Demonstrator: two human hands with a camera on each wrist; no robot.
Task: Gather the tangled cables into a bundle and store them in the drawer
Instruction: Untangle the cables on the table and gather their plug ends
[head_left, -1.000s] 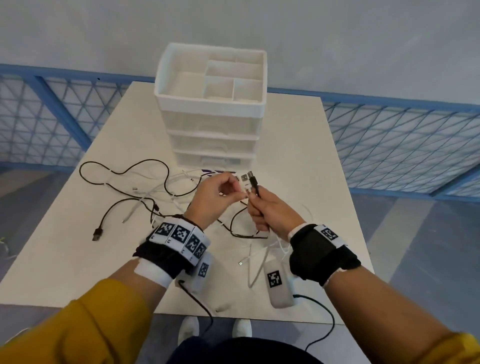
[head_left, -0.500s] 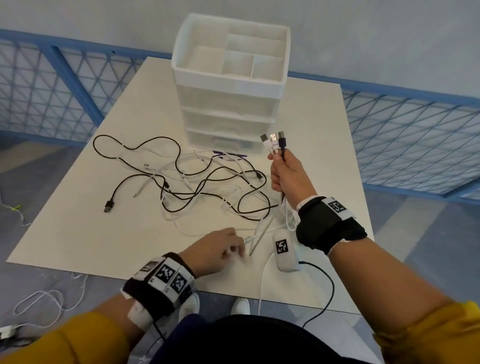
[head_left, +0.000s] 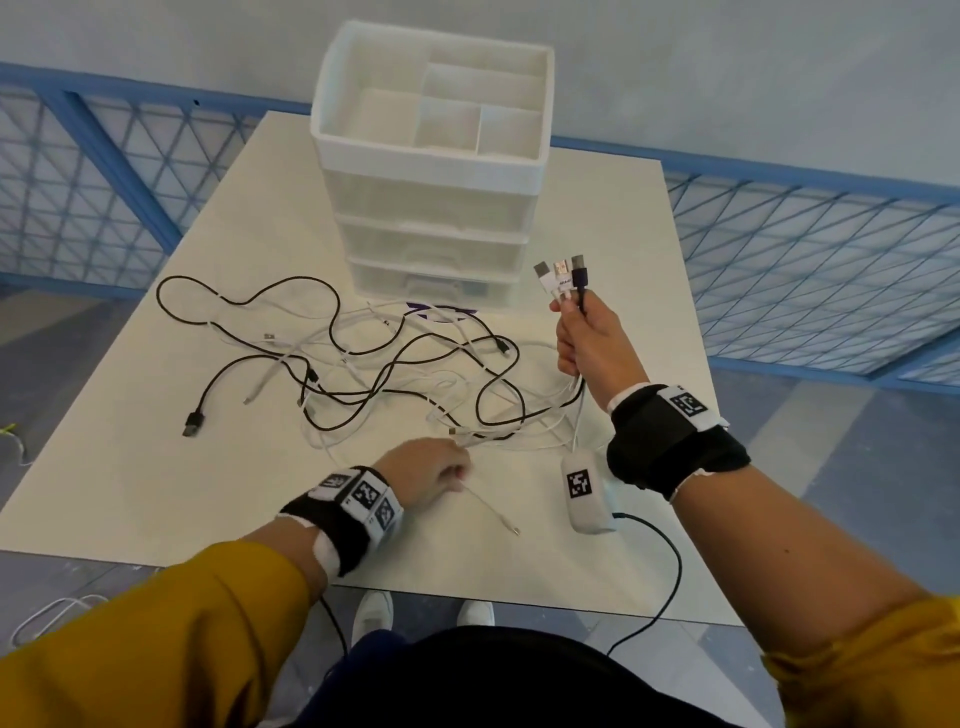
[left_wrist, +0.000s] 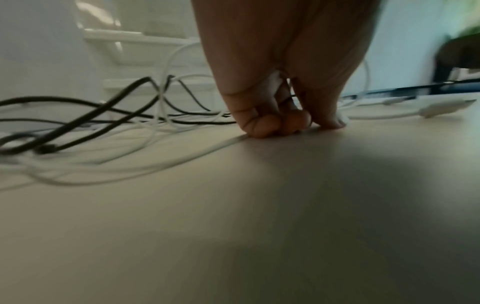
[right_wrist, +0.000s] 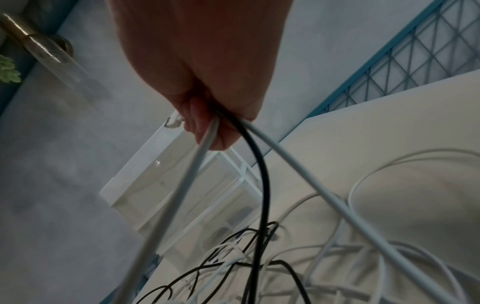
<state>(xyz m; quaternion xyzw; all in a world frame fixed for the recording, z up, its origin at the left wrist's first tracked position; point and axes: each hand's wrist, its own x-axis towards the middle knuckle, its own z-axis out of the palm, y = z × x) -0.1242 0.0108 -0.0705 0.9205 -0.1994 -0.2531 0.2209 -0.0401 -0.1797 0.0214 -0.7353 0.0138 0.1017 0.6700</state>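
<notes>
A flat, matte white table (head_left: 130, 467) carries a boxy translucent plastic drawer unit (head_left: 431, 208). Thin round cables (head_left: 363, 374), black and white, sprawl tangled before it. The right hand (head_left: 592, 343) grips three plug ends upright; the left hand (head_left: 431, 475) pinches a white cable (head_left: 488, 506).
</notes>
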